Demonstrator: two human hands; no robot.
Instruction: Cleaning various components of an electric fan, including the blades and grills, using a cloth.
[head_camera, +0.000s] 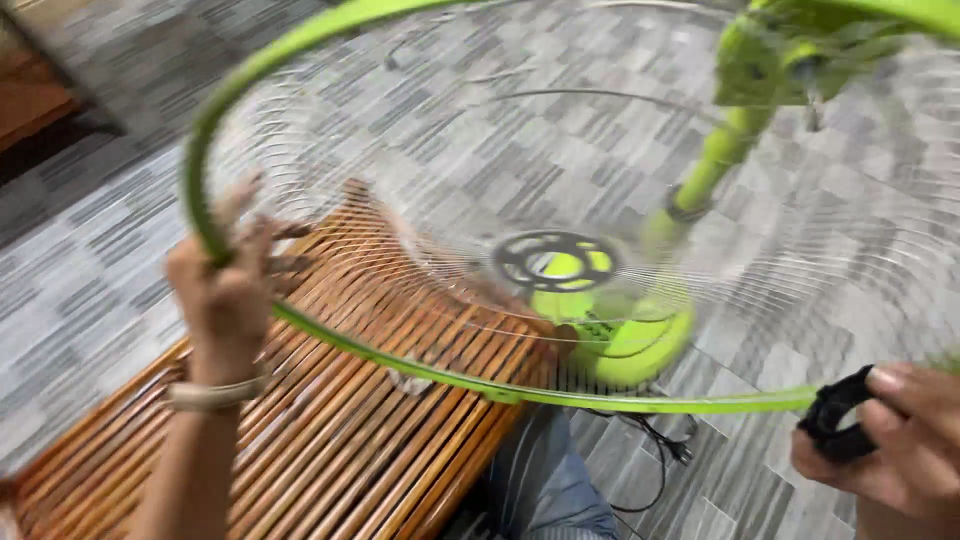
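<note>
Your left hand (225, 290) is closed around the green rim of the fan guard (330, 335), a round wire grille that you hold tilted up in front of you; the fingers curl over the rim's left side, and a pale band sits on that wrist. The picture is blurred by motion, so the fine wires show only as faint streaks.

Your right hand (890, 440) is at the lower right, fingers pinched shut on a small black ring-shaped piece (838, 415), held just beside the rim's right end. Whether the piece touches the rim cannot be told.

Seen through the grille is the green standing fan (725, 140): its motor head at the top right, its pole slanting down to a round green base (625, 345) on the grey patterned carpet (100, 300). A black cable (650, 440) trails from the base across the carpet.

Below the guard on the left, a slatted wooden bench (330, 440) lies under your left arm. A knee in blue jeans (545, 480) shows at the bottom edge, near the bench's right end.
</note>
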